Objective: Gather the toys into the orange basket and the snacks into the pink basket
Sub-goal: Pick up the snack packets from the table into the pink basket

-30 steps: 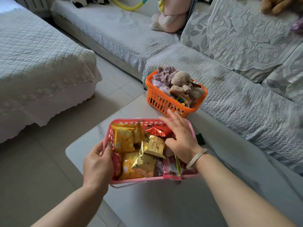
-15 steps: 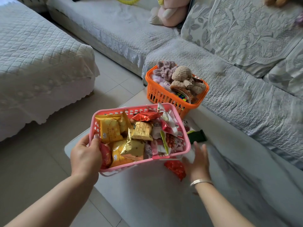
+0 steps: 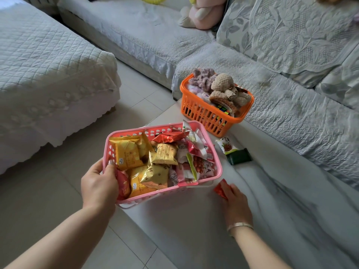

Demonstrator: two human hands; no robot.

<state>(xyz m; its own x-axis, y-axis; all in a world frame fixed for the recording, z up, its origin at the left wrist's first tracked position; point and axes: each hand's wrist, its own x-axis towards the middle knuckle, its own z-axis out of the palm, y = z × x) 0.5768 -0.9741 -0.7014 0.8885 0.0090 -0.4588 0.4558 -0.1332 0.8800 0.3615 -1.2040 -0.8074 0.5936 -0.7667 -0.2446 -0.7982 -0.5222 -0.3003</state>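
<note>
The left hand point(image 3: 99, 186) has lifted the pink basket point(image 3: 210, 172) by its rim, uncovering a red snack point(image 3: 220, 189) at the basket's 5 o'clock on the table point(image 3: 194, 230). The right hand point(image 3: 236, 204) now closes its grip around it; it goes in next.

Grey quilted sofa point(image 3: 291, 117), pink plush point(image 3: 206, 14) on it, white-covered bed point(image 3: 48, 74), tiled floor point(image 3: 38, 200)

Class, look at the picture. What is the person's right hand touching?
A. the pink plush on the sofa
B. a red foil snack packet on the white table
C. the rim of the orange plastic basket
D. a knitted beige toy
B: the right hand grips a red foil snack packet lying on the white table, beside the pink plastic basket.
</note>
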